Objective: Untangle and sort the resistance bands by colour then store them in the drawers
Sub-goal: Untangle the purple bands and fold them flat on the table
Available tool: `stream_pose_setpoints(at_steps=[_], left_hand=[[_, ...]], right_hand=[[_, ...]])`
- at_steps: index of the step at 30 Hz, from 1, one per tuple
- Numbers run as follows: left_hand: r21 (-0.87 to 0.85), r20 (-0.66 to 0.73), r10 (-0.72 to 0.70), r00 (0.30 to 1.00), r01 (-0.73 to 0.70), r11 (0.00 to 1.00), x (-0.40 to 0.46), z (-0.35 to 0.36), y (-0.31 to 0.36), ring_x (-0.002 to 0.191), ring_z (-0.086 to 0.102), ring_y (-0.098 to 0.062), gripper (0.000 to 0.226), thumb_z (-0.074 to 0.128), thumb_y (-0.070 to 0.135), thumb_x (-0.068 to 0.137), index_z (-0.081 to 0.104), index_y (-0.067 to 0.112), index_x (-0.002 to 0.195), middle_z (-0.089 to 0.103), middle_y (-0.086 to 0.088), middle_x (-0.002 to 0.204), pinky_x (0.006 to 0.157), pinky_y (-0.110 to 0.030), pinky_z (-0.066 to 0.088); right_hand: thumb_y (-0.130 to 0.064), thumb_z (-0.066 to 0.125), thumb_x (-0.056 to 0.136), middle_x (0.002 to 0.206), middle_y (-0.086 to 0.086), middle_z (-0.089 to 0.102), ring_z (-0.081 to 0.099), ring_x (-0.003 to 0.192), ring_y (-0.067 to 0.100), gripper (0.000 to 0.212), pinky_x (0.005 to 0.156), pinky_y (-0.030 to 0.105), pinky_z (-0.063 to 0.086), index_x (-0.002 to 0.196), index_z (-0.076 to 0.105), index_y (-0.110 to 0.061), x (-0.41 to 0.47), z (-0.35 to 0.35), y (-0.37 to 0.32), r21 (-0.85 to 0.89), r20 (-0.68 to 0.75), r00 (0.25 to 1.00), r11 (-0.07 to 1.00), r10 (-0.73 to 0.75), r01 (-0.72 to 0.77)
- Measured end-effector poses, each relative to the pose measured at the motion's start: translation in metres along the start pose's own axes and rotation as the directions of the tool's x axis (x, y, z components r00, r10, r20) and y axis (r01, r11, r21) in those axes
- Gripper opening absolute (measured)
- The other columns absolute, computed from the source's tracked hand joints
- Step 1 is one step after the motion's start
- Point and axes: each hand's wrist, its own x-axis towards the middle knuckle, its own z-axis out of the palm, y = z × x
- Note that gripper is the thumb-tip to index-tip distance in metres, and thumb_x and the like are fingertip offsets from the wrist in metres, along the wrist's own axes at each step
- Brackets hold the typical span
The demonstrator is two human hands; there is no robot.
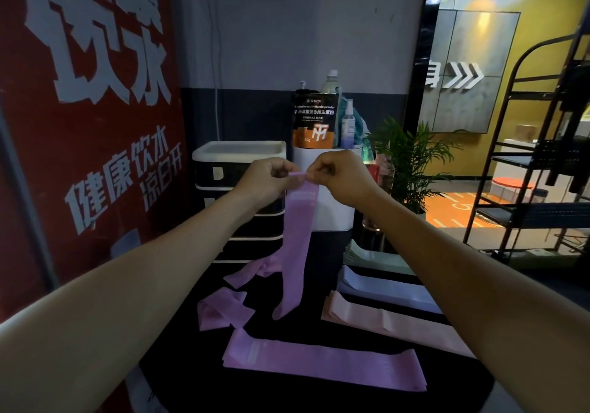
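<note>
Your left hand (266, 178) and right hand (340, 176) pinch the purple band's (298, 246) top at 12 o'clock, letting it hang straight to untwist.

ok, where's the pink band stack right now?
Head view, lower right: the pink band stack lies flat on the dark table, just nearer than the pale lavender stack and right of the long purple band lying flat.

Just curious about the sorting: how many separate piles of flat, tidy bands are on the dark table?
4: a purple rubber band pile nearest, then pink, pale lilac and light green piles on the right. Each pile may hide several bands.
</note>
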Motion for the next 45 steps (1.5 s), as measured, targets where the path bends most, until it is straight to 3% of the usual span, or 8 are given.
stream_pose_setpoints(at_steps=[5, 8, 10, 13, 20, 28, 38, 45], left_hand=[[0.087, 0.093, -0.031, 0.995, 0.023, 0.996, -0.002, 0.001, -0.005, 0.102, 0.062, -0.03, 0.008, 0.067, 0.013, 0.084, 0.065, 0.016, 0.091, 0.067, -0.015, 0.102, 0.094, -0.045, 0.051], [0.077, 0.061, -0.012, 0.998, 0.007, 0.997, -0.002, 0.002, -0.008, 0.1, 0.062, -0.029, 0.008, 0.065, 0.011, 0.085, 0.065, 0.019, 0.086, 0.066, -0.011, 0.097, 0.094, -0.046, 0.051], [0.021, 0.044, -0.02, 0.999, 0.019, 1.0, 0.0, 0.0, -0.007, 0.097, 0.062, -0.027, 0.01, 0.063, 0.009, 0.086, 0.064, 0.019, 0.085, 0.066, -0.008, 0.093, 0.093, -0.043, 0.051], [-0.147, 0.044, -0.035, 0.998, 0.042, 0.988, 0.002, -0.006, -0.003, 0.089, 0.062, -0.016, 0.01, 0.06, 0.007, 0.088, 0.063, 0.017, 0.087, 0.064, -0.001, 0.088, 0.086, -0.033, 0.053], [-0.437, -0.172, -0.154, 0.973, 0.065, 0.897, 0.001, -0.039, -0.012, 0.081, 0.062, -0.01, 0.012, 0.055, 0.007, 0.092, 0.062, 0.016, 0.087, 0.065, 0.0, 0.09, 0.063, -0.02, 0.054], [-0.544, -0.246, -0.347, 0.905, 0.168, 0.822, -0.016, -0.037, -0.057, 0.081, 0.059, -0.01, 0.015, 0.05, 0.01, 0.096, 0.054, 0.017, 0.083, 0.061, 0.001, 0.089, 0.066, -0.021, 0.049], [-0.643, -0.362, -0.527, 0.769, 0.203, 0.738, -0.04, -0.03, -0.094, 0.074, 0.052, -0.009, 0.016, 0.047, 0.011, 0.097, 0.049, 0.017, 0.082, 0.054, 0.0, 0.085, 0.064, -0.022, 0.048], [-0.706, -0.317, -0.616, 0.721, 0.255, 0.661, -0.071, -0.019, -0.118, 0.074, 0.055, -0.01, 0.018, 0.043, 0.007, 0.097, 0.05, 0.016, 0.084, 0.056, -0.002, 0.085, 0.06, -0.022, 0.049]], right_hand=[[-0.01, 0.066, 0.085, 0.084, 0.007, 0.067, 0.054, 0.068, 0.005, 0.008, 0.07, 0.015, 0.044, 0.089, 0.071, -0.004, -0.008, 0.001, 0.002, 0.028, 0.045, 0.999, 0.999, 0.022, -0.024], [-0.008, 0.069, 0.081, 0.097, 0.018, 0.068, 0.061, 0.084, 0.018, 0.021, 0.084, 0.03, 0.05, 0.1, 0.066, -0.001, -0.016, 0.007, 0.008, 0.224, 0.114, 0.985, 0.963, 0.128, -0.151], [-0.006, 0.073, 0.077, 0.105, 0.019, 0.067, 0.064, 0.096, 0.025, 0.034, 0.092, 0.037, 0.052, 0.108, 0.062, 0.001, -0.022, 0.013, 0.013, 0.361, 0.223, 0.952, 0.89, 0.207, -0.278], [-0.001, 0.073, 0.074, 0.108, 0.018, 0.067, 0.064, 0.102, 0.031, 0.034, 0.093, 0.041, 0.052, 0.107, 0.064, 0.002, -0.032, 0.03, 0.025, 0.317, 0.366, 0.905, 0.886, 0.216, -0.339], [-0.008, 0.072, 0.079, 0.073, 0.016, 0.058, 0.049, 0.066, 0.008, 0.017, 0.064, 0.02, 0.041, 0.076, 0.064, 0.006, -0.039, 0.048, 0.043, 0.183, 0.408, 0.874, 0.915, 0.263, -0.361], [-0.007, 0.072, 0.078, 0.082, 0.007, 0.067, 0.061, 0.078, 0.016, 0.008, 0.077, 0.028, 0.052, 0.083, 0.065, -0.007, -0.069, 0.035, 0.056, 0.413, 0.489, 0.839, 0.784, 0.239, -0.464], [-0.01, 0.066, 0.084, 0.064, -0.005, 0.047, 0.042, 0.059, 0.007, 0.023, 0.056, 0.018, 0.033, 0.065, 0.056, -0.021, -0.123, 0.013, 0.073, -0.131, 0.59, 0.718, 0.921, 0.369, -0.366], [-0.003, 0.052, 0.091, 0.078, 0.006, 0.055, 0.053, 0.07, 0.014, 0.014, 0.066, 0.026, 0.049, 0.082, 0.059, -0.01, -0.164, 0.012, 0.076, 0.277, 0.468, 0.639, 0.585, 0.611, -0.762]])
